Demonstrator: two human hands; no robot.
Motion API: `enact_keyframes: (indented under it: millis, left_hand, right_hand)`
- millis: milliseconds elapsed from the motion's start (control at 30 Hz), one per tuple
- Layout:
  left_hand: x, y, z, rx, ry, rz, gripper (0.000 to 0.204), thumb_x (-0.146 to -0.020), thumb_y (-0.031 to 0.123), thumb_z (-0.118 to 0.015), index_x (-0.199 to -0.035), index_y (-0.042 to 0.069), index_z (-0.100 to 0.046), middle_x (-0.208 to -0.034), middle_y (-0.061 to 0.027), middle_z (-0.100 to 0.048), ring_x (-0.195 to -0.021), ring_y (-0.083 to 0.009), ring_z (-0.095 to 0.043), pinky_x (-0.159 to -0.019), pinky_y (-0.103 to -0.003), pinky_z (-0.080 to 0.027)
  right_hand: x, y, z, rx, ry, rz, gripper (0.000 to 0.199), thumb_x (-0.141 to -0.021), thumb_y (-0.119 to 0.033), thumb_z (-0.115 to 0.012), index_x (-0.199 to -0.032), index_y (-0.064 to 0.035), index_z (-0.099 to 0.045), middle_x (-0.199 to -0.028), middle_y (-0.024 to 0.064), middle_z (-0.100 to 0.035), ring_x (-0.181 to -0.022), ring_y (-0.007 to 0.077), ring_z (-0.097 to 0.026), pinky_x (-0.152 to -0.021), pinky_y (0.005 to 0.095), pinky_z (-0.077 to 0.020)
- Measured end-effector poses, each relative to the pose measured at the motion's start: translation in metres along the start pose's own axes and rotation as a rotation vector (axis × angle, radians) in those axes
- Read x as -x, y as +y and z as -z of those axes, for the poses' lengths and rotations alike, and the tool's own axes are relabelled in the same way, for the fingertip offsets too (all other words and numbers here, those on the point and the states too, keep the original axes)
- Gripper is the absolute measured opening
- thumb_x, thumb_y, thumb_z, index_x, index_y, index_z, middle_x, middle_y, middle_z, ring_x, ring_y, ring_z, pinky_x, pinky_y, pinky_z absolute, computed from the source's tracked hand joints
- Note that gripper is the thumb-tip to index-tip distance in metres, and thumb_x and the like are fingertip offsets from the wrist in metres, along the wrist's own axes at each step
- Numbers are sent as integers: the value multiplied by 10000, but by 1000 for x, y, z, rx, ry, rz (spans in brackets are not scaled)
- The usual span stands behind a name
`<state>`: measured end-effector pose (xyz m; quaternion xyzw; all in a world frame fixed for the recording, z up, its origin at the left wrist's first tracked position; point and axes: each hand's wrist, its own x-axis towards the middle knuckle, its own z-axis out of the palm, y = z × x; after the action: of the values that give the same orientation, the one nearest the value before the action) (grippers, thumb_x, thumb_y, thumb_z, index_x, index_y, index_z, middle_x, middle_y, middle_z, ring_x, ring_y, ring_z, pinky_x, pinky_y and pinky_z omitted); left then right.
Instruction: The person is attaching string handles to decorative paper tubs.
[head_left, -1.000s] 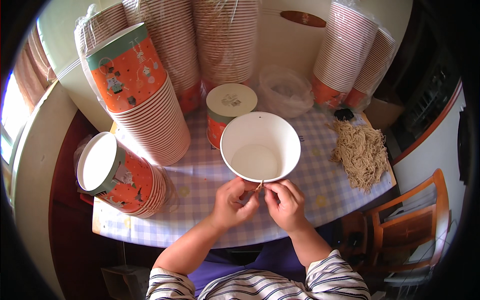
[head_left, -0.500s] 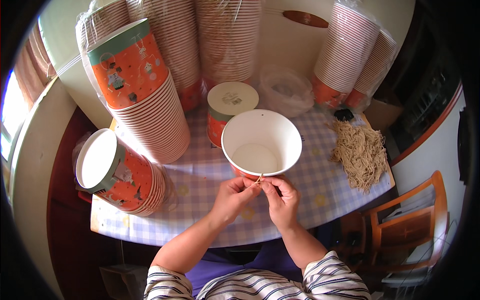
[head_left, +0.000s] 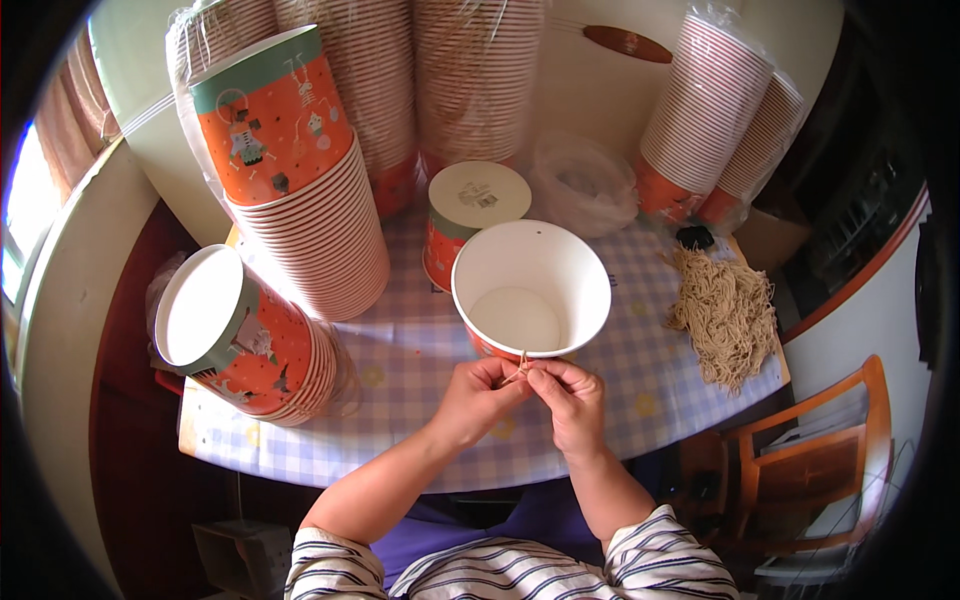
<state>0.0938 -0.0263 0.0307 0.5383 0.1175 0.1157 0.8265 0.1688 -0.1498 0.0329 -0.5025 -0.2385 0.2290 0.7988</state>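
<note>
In front of me an open paper bucket (head_left: pixel 590 290), white inside and orange outside, stands on the checked tablecloth. A short tan cord (head_left: pixel 524 362) comes off its near rim. My left hand (head_left: pixel 478 395) pinches the cord between thumb and fingertips. Right beside it, my right hand (head_left: pixel 572 398) pinches the same cord, and the fingertips of both hands nearly meet. A small dark hole shows in the bucket's far inner wall. On the right of the table lies a pile of tan cords (head_left: pixel 728 315).
An upside-down bucket (head_left: pixel 480 195) stands behind the open one. Stacks of orange buckets (head_left: pixel 310 230) rise at the left, with one shorter stack (head_left: pixel 270 350) tilted over. Wrapped stacks (head_left: pixel 705 105) and a crumpled plastic bag (head_left: pixel 585 185) are at the back. A wooden chair (head_left: pixel 810 440) stands right.
The view has shifted slightly, moving most things a little to the right. Both hands stay at the near rim, still pinching the cord, with their fingers slightly rearranged.
</note>
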Motion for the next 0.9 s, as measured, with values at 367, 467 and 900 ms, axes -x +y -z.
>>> enact_keyframes:
  millis: [367, 467, 900]
  left_hand:
    - [4, 8, -6, -110, 48, -98, 80, -857, 57, -664, -899, -11, -656, -780, 37, -610, -695, -17, -515, -602, -171, -416]
    - [7, 6, -8, -285, 100, -217, 106, -831, 45, -680, -920, -5, -652, -777, 35, -614, -660, -16, -512, -568, -174, -412]
    - [0, 17, -2, -1122, 193, -1191, 371, -636, 21, -736, -980, 51, -599, -748, -44, -614, -557, -199, -559, -513, -313, -436]
  right_hand:
    - [-2, -16, -1, -310, 6, -377, 117, -914, -161, -602, -925, -53, -648, -625, -56, -492, -509, 31, -380, -486, 203, -295]
    - [-1, -13, -1, -380, 16, -400, 105, -910, -169, -613, -927, -74, -652, -594, -74, -434, -502, 33, -361, -480, 214, -284]
    - [6, -11, -5, -382, 33, -339, 130, -915, -158, -626, -976, -51, -666, -633, -70, -508, -516, 26, -351, -493, 208, -292]
